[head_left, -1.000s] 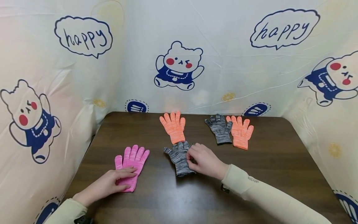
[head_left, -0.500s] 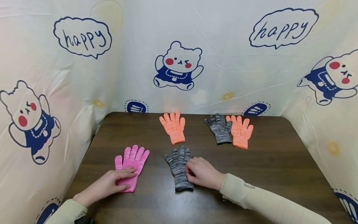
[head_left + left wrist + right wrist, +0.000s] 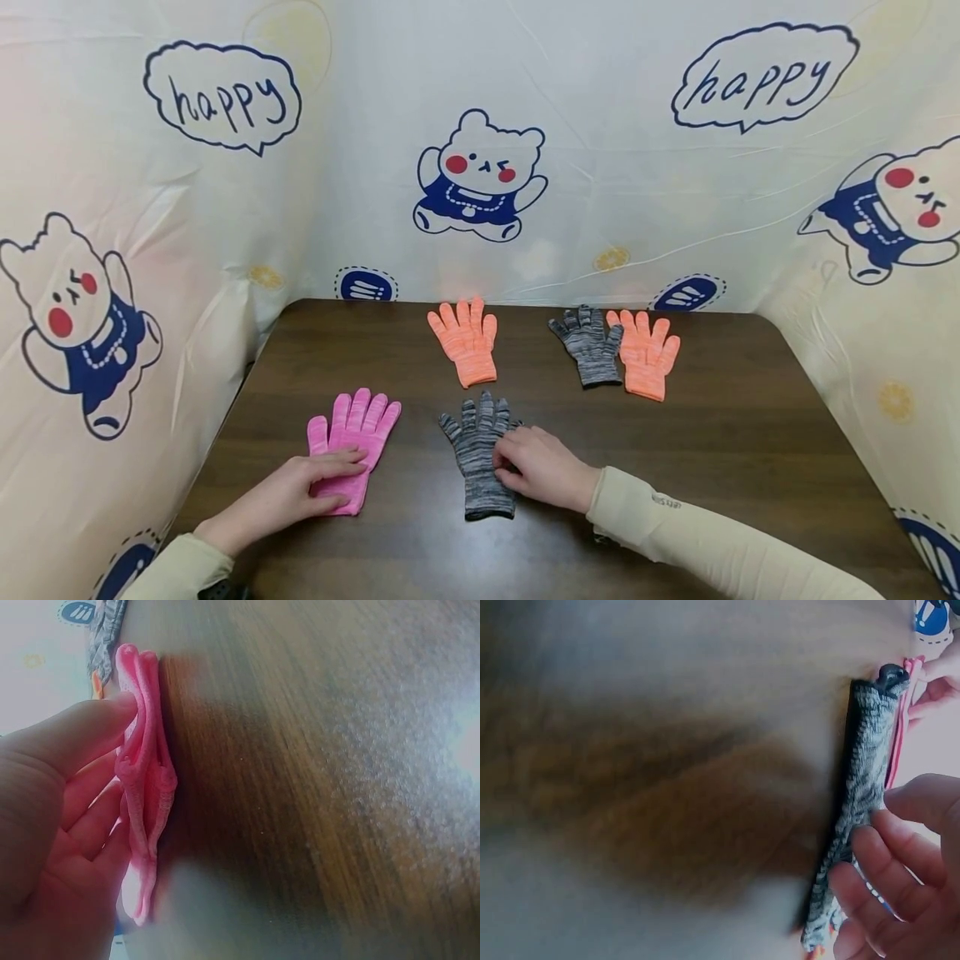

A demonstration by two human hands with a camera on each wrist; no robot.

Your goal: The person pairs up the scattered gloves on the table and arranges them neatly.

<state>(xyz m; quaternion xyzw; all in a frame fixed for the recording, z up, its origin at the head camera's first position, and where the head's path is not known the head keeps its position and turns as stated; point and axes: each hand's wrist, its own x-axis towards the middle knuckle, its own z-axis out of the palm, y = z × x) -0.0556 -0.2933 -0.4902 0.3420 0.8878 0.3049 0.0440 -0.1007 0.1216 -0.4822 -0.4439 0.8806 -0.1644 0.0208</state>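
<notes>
Worktop (image 3: 405, 554) bears the gray glove (image 3: 477, 454), edge pinched by the right hand (image 3: 546, 468), and the pink glove (image 3: 354, 435) beneath the left hand (image 3: 300, 492), fingers extended; one-sided tugging, we judge, could skew the gray glove.

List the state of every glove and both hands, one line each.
Pink glove: flat, partly covered by left hand
Near grey glove: laid out, fingers spread
Far grey glove: flat, fingers spread
Left orange glove: flat, fingers spread
Right orange glove: flat, fingers spread
Left hand: resting on pink glove
Right hand: fingers bent, touching near grey glove
</notes>
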